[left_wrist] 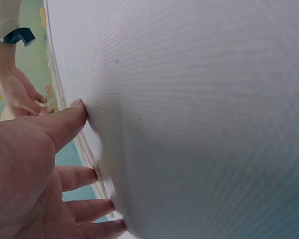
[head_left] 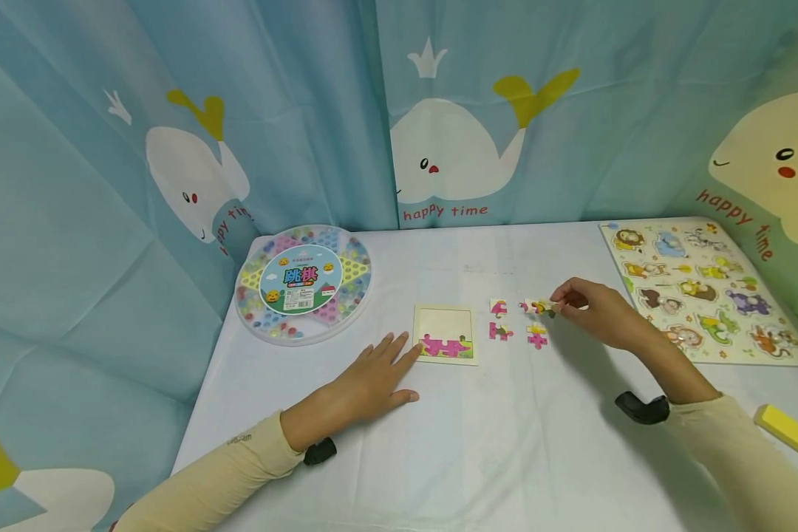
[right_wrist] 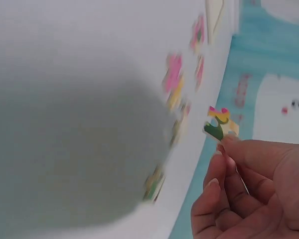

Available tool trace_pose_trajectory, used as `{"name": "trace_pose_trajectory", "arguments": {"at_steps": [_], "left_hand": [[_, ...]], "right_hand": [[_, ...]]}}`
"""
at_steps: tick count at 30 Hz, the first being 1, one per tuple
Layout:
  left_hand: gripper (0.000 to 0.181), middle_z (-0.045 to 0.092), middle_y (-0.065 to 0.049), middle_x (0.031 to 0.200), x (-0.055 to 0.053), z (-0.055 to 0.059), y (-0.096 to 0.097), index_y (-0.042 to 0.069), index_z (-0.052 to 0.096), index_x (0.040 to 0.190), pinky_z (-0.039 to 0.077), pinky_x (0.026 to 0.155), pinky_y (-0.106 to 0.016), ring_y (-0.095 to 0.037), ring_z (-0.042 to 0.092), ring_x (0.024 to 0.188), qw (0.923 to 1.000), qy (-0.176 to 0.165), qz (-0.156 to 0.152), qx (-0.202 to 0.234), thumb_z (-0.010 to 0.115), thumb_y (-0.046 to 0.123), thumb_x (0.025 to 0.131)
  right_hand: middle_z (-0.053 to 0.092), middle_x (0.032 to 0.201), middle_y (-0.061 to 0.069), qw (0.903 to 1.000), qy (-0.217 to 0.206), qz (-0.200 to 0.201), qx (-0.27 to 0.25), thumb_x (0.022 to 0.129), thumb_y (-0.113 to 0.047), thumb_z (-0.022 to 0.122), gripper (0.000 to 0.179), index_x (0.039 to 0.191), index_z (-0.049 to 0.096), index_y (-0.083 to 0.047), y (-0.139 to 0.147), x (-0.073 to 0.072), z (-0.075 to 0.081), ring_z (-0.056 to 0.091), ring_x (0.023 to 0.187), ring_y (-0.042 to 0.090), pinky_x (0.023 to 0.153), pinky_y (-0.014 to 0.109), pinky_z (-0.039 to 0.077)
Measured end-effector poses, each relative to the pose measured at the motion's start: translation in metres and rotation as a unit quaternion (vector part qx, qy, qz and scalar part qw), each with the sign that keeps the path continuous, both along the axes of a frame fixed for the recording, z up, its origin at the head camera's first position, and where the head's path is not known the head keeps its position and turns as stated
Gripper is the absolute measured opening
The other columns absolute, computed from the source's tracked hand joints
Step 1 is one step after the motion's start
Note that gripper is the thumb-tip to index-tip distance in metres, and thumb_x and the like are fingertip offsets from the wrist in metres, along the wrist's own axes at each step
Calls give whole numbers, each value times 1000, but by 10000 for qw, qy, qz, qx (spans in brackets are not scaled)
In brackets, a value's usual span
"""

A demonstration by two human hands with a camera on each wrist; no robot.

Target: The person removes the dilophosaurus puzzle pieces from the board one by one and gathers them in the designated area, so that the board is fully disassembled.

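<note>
My right hand pinches a jigsaw piece between thumb and finger, lifted off the table. In the right wrist view this jigsaw piece shows yellow, green and pink. Several loose pieces lie below and to its left, among them a pink piece, a pink-and-green piece and a yellow-and-pink piece. My left hand lies flat with fingers spread, its index fingertip at the left edge of the puzzle board. Joined pink pieces fill the board's bottom row; bare backing shows above them.
A round Chinese checkers box sits at the back left of the white table. On the right lies a board with animal pictures, with a yellow block nearer the front. A whale-print curtain hangs behind.
</note>
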State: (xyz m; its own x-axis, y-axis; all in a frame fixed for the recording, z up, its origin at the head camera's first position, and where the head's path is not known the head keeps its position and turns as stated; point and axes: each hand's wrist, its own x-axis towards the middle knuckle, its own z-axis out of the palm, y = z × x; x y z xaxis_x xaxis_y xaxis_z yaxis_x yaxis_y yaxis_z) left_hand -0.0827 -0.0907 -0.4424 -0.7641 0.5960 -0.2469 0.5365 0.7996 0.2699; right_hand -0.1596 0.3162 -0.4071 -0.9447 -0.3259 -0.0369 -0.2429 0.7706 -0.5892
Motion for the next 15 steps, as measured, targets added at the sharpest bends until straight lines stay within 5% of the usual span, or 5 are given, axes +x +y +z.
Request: {"name": "trace_pose_trajectory", "arguments": {"at_steps": [6,15], "left_hand": [[77,22,-17,175,1,1,0,14,28,168,29,126,-59,-40,21,161,10000,-15,-9,51,55,53,107],[77,22,-16,175,1,2,-1,14,28,169,28,126,-59,-40,21,161,10000,-42,14,60,55,53,107]], "right_hand": [[73,109,13,9992,-358,-135,75,107,-12,62,15,113,68,0,35,2,-1,59,91,-5,73,20,50],[71,107,6,9884,-1372,324,-559,106,-6,62,15,115,66,6,60,4,-13,63,94,0,79,15,52]]}}
